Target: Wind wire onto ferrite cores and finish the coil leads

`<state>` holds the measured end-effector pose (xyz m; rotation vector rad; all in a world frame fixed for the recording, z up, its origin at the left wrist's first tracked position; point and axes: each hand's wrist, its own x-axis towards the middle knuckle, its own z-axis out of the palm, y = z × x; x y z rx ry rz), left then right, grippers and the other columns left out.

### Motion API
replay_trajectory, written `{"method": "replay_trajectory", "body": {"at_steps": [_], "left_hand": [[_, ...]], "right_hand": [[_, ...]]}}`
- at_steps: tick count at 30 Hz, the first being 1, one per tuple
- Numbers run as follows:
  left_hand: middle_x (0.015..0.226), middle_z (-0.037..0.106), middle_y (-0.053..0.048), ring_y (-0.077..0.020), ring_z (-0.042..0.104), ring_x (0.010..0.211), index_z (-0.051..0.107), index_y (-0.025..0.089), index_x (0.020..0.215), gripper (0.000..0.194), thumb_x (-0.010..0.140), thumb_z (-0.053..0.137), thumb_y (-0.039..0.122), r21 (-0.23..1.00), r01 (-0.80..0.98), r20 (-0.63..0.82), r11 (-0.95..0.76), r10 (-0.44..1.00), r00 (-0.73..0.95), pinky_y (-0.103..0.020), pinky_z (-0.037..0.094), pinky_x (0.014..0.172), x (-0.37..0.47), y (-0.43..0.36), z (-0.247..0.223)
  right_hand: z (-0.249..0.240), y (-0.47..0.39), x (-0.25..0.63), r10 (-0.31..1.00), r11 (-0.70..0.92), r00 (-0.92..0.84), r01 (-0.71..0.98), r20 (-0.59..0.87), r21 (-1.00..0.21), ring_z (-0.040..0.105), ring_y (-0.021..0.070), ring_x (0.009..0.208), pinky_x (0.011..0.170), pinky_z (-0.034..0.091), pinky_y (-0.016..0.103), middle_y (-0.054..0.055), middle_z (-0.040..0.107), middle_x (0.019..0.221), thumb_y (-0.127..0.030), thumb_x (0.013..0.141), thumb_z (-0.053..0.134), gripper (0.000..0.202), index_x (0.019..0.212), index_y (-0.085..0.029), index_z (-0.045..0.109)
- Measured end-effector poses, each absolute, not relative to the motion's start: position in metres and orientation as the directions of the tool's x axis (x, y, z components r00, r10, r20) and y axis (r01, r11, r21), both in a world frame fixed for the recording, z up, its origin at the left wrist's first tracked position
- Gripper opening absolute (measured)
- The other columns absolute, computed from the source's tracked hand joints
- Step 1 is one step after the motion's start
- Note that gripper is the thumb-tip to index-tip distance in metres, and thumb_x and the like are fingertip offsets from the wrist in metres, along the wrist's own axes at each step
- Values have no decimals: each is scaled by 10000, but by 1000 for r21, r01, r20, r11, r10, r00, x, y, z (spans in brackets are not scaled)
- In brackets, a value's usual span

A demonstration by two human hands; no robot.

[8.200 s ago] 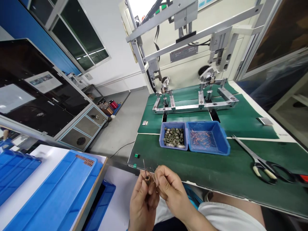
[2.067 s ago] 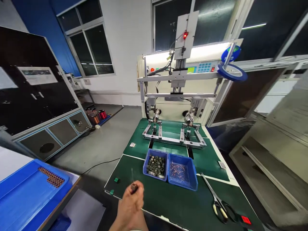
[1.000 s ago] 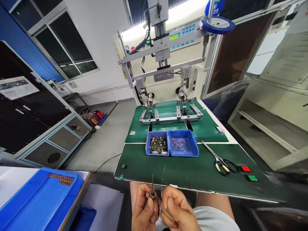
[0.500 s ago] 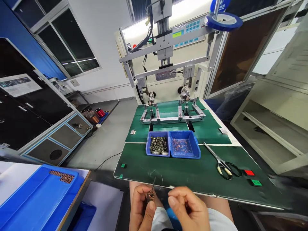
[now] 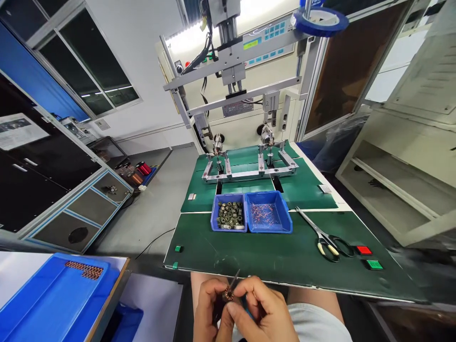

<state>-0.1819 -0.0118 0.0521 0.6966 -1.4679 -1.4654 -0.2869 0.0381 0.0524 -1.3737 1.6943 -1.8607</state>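
In front of my lap, my left hand (image 5: 210,306) grips a small copper-wound motor core (image 5: 229,294) between thumb and fingers. A thin, pointed dark piece (image 5: 235,278) sticks up beside the core toward the table edge; I cannot tell whether it is part of it. My right hand (image 5: 261,306) is closed close against the core's right side, thumb and index finger at its rim. Whatever those fingertips pinch is hidden. Beyond the hands, a blue bin (image 5: 214,222) holds many small metal cores, and the adjoining blue bin (image 5: 287,221) has copper wire scraps in it.
Scissors (image 5: 322,237) lie on the green tabletop (image 5: 270,261), left of a red button (image 5: 364,250) and a green button (image 5: 374,264). A machine with a metal frame (image 5: 249,175) stands behind the bins. At the left, a blue tray (image 5: 46,304) carries rows of copper-wound pieces.
My right hand has moved left, from apart to against the core. The pointed piece now leans further right. The whole view has shifted slightly.
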Motion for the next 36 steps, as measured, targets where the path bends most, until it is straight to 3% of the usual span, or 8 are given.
{"method": "replay_trajectory", "body": {"at_steps": [5, 9, 17, 23, 25, 30, 33, 36], "left_hand": [[847, 592, 4, -118, 508, 719, 647, 284, 1015, 246, 841, 692, 450, 947, 316, 144, -51, -812, -565, -203, 385, 595, -177, -24, 46], [969, 609, -17, -78, 454, 612, 651, 288, 1033, 184, 895, 631, 407, 947, 309, 106, -85, -827, -552, -181, 344, 497, -178, -24, 46], [913, 614, -22, -172, 568, 875, 667, 285, 928, 73, 889, 648, 343, 932, 222, 344, 288, -896, -280, -250, 458, 769, -196, -14, 50], [889, 593, -20, -175, 555, 862, 629, 276, 903, 83, 888, 641, 357, 919, 184, 387, 348, -886, -257, -238, 457, 736, -200, -14, 52], [894, 589, -9, -161, 551, 853, 612, 269, 888, 102, 871, 667, 353, 937, 224, 322, 269, -913, -250, -226, 456, 754, -198, -15, 50], [855, 635, -6, -150, 559, 770, 650, 259, 949, 261, 775, 766, 415, 935, 342, 52, -96, -915, -400, -237, 470, 707, -189, -17, 38], [799, 657, -33, -137, 550, 672, 731, 236, 978, 377, 709, 801, 490, 882, 262, -197, -392, -811, -550, -214, 434, 564, -183, -20, 38], [630, 588, -2, -63, 388, 463, 760, 214, 899, 379, 686, 805, 524, 757, 214, -338, -617, -651, -680, -181, 304, 425, -179, -24, 43]], "right_hand": [[46, 37, -282, -787, -142, -566, -222, 246, -965, 263, 77, 469, 465, 232, 210, -119, 270, 530, -285, 826, 601, 114, 751, -205, 571], [38, 35, -284, -775, -184, -557, -254, 299, -950, 268, 76, 444, 434, 229, 207, -118, 278, 519, -318, 868, 582, 137, 793, -204, 589], [37, 32, -285, -724, -211, -564, -366, 397, -906, 293, 76, 421, 401, 247, 206, -109, 274, 523, -320, 880, 590, 121, 871, -207, 633], [42, 32, -283, -727, -210, -616, -221, 303, -952, 280, 83, 470, 444, 249, 217, -89, 291, 528, -408, 932, 532, 329, 698, -188, 607], [47, 34, -285, -733, -227, -610, -199, 302, -953, 303, 87, 488, 463, 265, 219, -78, 331, 538, -421, 946, 513, 362, 678, -189, 590], [50, 39, -291, -688, -399, -475, -385, 549, -832, 411, 100, 489, 495, 352, 205, -57, 474, 512, -432, 969, 500, 366, 685, -214, 575], [41, 36, -290, -638, -439, -472, -426, 608, -791, 436, 107, 481, 458, 339, 198, -43, 511, 508, -453, 980, 472, 391, 679, -222, 568], [30, 33, -286, -646, -403, -509, -406, 569, -820, 434, 108, 473, 450, 337, 207, -31, 507, 523, -467, 977, 458, 414, 666, -217, 569]]}}
